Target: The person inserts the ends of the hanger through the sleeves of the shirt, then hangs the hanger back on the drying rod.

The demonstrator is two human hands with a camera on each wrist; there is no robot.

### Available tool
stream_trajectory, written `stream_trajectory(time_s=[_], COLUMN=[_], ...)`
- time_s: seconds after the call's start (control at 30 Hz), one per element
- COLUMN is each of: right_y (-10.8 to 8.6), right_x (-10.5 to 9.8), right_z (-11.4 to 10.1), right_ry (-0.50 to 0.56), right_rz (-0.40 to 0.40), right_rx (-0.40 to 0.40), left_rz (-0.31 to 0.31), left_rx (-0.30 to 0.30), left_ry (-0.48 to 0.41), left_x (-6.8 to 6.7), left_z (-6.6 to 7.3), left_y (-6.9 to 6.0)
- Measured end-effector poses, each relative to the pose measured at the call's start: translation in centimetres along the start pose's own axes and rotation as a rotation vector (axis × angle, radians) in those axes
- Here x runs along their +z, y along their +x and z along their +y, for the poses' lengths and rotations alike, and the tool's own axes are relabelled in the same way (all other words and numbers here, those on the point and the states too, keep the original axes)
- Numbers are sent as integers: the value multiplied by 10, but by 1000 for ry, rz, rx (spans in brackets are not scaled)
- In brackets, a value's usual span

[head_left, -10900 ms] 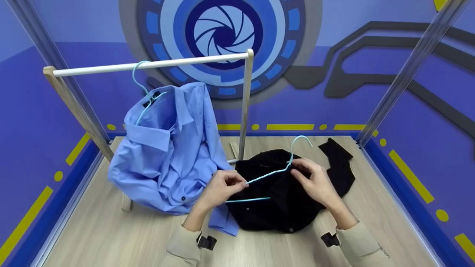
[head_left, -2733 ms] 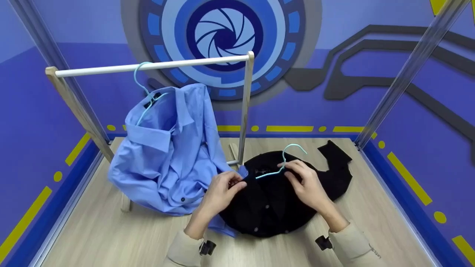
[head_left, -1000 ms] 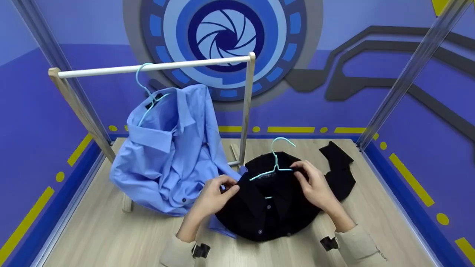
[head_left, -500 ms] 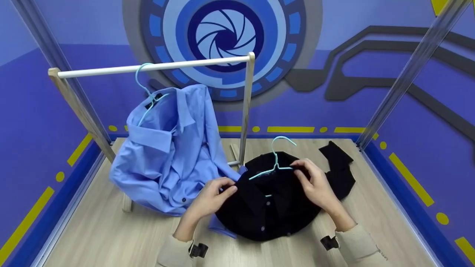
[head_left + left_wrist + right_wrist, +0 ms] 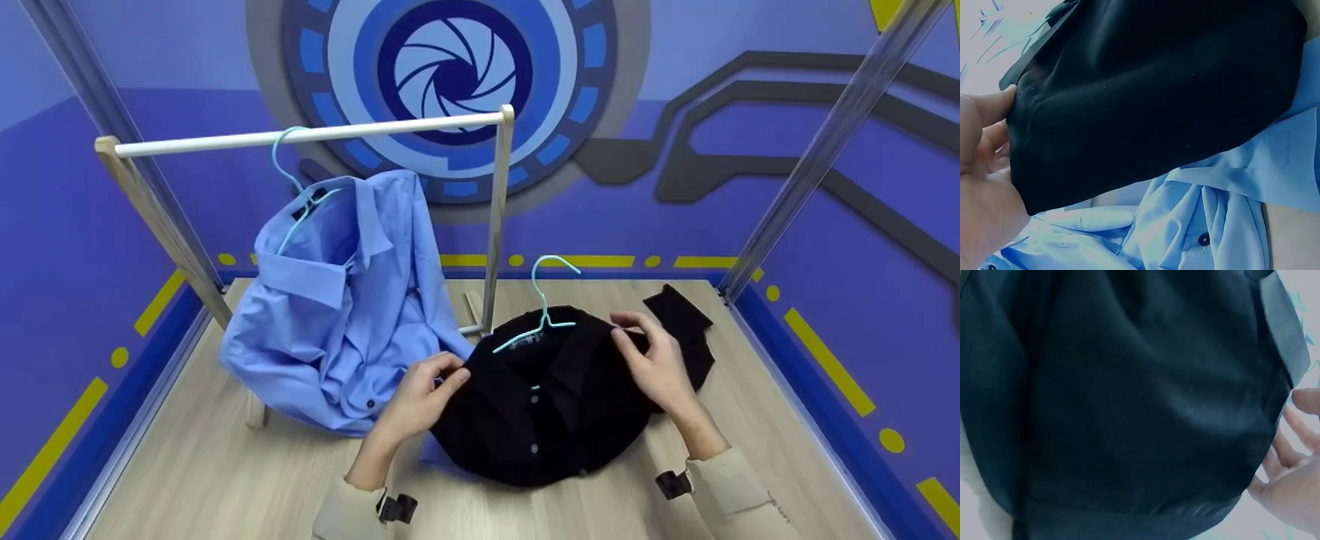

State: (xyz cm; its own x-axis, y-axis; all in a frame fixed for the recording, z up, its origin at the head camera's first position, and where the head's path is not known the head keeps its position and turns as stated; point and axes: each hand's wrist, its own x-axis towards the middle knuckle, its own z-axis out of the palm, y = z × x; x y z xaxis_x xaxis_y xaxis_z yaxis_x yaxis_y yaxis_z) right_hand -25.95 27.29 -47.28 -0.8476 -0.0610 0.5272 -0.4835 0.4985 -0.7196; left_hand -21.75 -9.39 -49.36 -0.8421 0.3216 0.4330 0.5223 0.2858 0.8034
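A black button-up shirt [image 5: 536, 420] is bunched in front of me, its collar spread around a light blue hanger [image 5: 544, 319]. The hook stands up from the neck, while the outer ends of the hanger are hidden under the cloth. My left hand [image 5: 420, 394] pinches the left shoulder; in the left wrist view the thumb presses the black cloth [image 5: 1145, 95] against the fingers. At the other shoulder, my right hand [image 5: 656, 360] pinches the fabric between thumb and fingers, as the right wrist view also shows with the dark cloth [image 5: 1157, 410].
To the left, a blue shirt [image 5: 322, 360] hangs from another light blue hanger [image 5: 279, 161] on a white rail [image 5: 390, 130] with wooden posts. Its lower part lies close to my left hand. One black sleeve [image 5: 681, 319] stretches over the wooden tabletop [image 5: 757, 420] at right.
Earlier both hands were at the hanger; its arms now lie within the shirt. Lately my right hand has left the hanger for the right shoulder, my left hand shifted left, and the hanger rose.
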Motion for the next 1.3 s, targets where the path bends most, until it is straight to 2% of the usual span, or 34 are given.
stream_trajectory(time_s=[0.13,0.33,0.47,0.67,0.87,0.93,1.07,1.13,1.17,1.3], right_y=[3,6,5,-2,-9,-10,-14,-16,-17,-22], right_x=[-9,-21,-27,-34,-39,-38,-36,-33,-32,-25], right_z=[11,33,46,65,81,84,89,91,92,94], right_ry=[-58,-137,-179,-169,-130,-121,-120,-121,-124,-130], right_rz=[30,43,-14,-124,-176,-191,-220,-232,-238,-258], right_rx=[108,215,273,367,430,454,512,520,517,476], left_rz=[25,69,105,125,136,151,187,201,204,224], left_rx=[-13,-16,-11,-29,-50,-50,-60,-67,-63,-53], left_ry=[-18,-62,-83,-72,-95,-117,-146,-143,-145,-131], left_x=[-4,-8,-10,-14,-20,-22,-24,-25,-25,-26], left_z=[0,0,1,2,3,10,11,11,6,6], left_y=[-1,-3,-5,-9,-12,-13,-16,-16,-17,-17])
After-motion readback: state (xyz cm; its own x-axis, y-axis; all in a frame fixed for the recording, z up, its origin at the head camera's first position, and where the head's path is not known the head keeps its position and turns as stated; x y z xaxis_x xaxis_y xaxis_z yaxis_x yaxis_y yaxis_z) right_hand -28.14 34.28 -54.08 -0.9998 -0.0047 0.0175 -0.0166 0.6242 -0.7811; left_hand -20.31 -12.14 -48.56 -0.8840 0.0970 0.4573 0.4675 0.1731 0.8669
